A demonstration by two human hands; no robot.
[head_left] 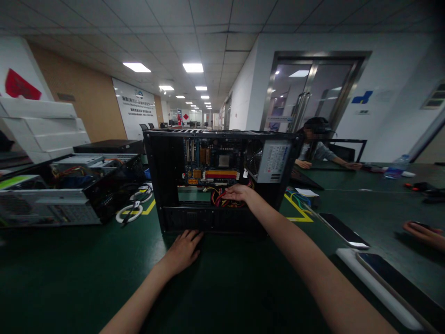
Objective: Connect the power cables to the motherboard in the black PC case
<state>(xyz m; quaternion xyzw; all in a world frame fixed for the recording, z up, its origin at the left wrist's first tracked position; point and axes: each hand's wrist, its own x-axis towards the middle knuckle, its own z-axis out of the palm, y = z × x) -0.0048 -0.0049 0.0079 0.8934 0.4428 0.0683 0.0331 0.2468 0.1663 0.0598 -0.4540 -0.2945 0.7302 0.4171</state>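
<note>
An open black computer case stands upright on the green table, its inside facing me. Within it are a motherboard with a bare square chip area and red and yellow memory slots, and a silver power supply with a fan at the upper right. My right hand reaches into the lower opening, its fingers closed on a bundle of red, yellow and black power cables. My left hand lies on the table with fingers spread, the fingertips at the case's bottom edge.
Another opened computer case lies at the left, beside coiled white cable. Phones and a white slab lie at the right. Across the table a person sits near a plastic bottle.
</note>
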